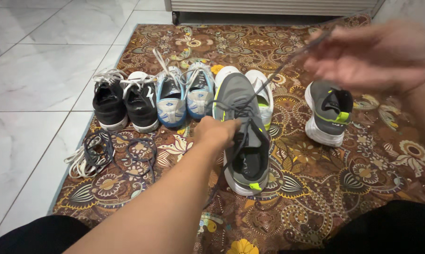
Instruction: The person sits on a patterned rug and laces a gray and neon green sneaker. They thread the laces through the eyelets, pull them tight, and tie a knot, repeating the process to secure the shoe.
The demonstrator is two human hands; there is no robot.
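I count seven shoes on the patterned rug (316, 188): two black sneakers (125, 101), two blue-and-white ones (184, 96), one white shoe (262, 91) partly hidden, and two grey shoes with yellow-green trim. One grey shoe (245, 141) lies in the middle, its heel toward me; the other grey shoe (327, 113) sits well apart to its right. A pile of loose laces (109, 153), white and dark, lies left of the middle grey shoe.

My left hand (217, 131) is curled shut, pressing on that shoe's lacing area. My right hand (377, 54), blurred, is raised above and right of it, fingers pinching a dark lace (287, 61) drawn taut from the shoe.

The rug's left edge meets white floor tiles (34, 80) beyond the black pair; open rug lies near me and right of the middle shoe.
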